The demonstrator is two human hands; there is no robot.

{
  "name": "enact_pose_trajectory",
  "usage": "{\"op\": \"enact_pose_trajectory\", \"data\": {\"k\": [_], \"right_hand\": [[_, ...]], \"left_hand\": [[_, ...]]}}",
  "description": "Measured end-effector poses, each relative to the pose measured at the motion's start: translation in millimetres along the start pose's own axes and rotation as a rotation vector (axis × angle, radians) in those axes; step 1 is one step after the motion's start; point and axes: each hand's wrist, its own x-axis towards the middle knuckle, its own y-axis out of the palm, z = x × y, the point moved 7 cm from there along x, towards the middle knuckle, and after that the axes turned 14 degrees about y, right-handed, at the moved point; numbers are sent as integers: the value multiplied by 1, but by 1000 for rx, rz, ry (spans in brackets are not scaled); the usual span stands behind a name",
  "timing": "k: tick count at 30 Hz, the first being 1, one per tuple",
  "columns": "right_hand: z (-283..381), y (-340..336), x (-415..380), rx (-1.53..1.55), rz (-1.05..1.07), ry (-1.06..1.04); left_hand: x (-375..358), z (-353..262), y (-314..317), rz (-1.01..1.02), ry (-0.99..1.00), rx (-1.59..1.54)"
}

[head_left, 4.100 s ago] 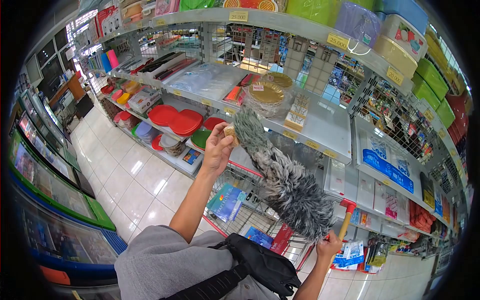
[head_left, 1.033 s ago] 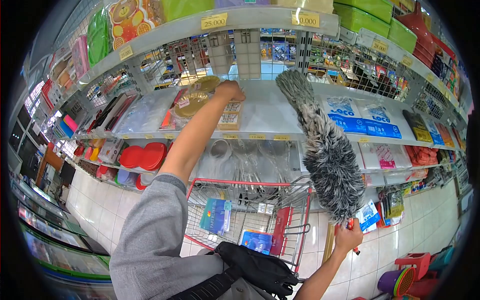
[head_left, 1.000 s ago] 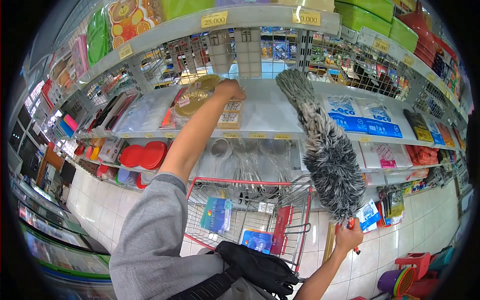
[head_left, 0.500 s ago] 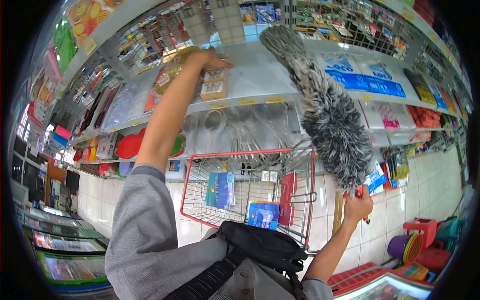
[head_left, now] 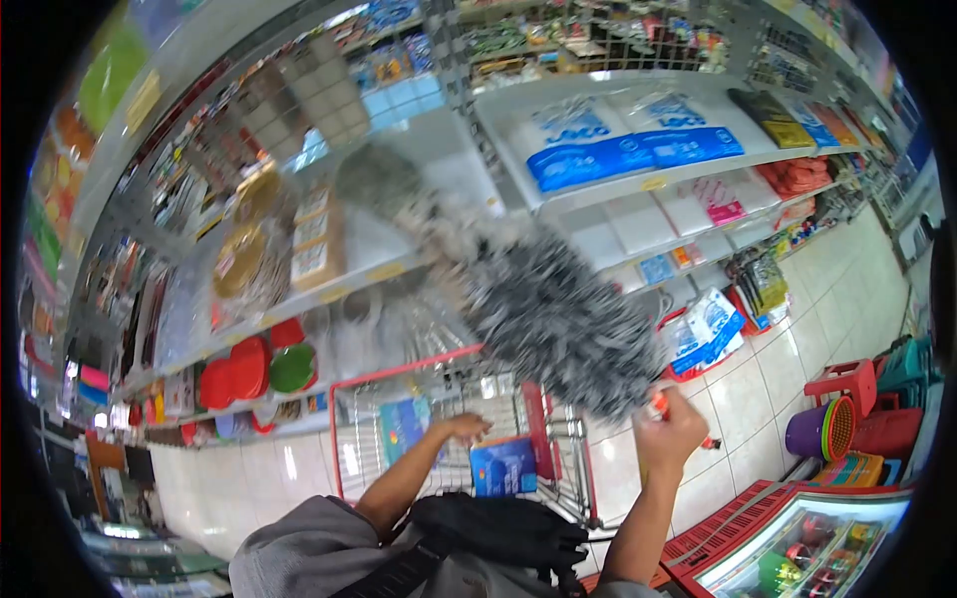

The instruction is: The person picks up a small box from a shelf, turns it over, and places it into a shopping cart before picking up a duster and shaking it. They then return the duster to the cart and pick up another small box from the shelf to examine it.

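Note:
My right hand [head_left: 670, 431] is wrapped round the orange handle of a fluffy grey feather duster [head_left: 563, 309]. The duster leans up and left, its pale tip over the upper shelf [head_left: 454, 159]. My left hand [head_left: 466, 429] hovers over the red-rimmed wire shopping cart [head_left: 409, 367], fingers loosely stretched and nothing visible in them. Below it in the cart lie a dark blue pack [head_left: 503, 468] and a teal-blue Paperline pack [head_left: 403, 421]. Small boxes [head_left: 316, 244] are stacked on the shelf beside gold-coloured wrapped items [head_left: 242, 261].
White-and-blue Loco packs [head_left: 633, 145] lie on the right shelf, with another pack [head_left: 704, 329] lower down. Red and green plastic items [head_left: 292, 367] sit on the left lower shelf. Baskets [head_left: 819, 429] and stools stand on the tiled floor at right, near a glass-topped case [head_left: 797, 548].
My left hand has come down from the boxes on the shelf to above the cart. The duster has swung left, its tip lower over the shelf. The view has shifted right.

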Motion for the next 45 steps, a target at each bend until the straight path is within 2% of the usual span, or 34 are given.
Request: {"op": "enact_pose_trajectory", "data": {"k": [2,4,6,7,18,20,22,26,45], "right_hand": [[3,1,1,-35,-25,-19],[12,6,-1,-34,56,-127],[15,5,-1,-85,74,-128],[16,8,-1,-120,113,-146],[11,16,-2,-127,285,-49],[17,14,0,-170,253,-68],[24,8,7,-96,372,-35],[20,11,5,-68,284,-37],[22,21,5,-38,378,-34]], "left_hand": [[57,72,0,37,0,331],[58,89,-2,-121,-108,141],[54,96,-7,-277,-163,-4],[57,94,-7,-330,-133,16],[130,94,7,-223,-99,-63],[138,92,8,-225,-91,-93],[145,91,9,-223,-83,-120],[154,88,11,-210,-69,-162],[168,69,33,-126,-18,-370]]}}
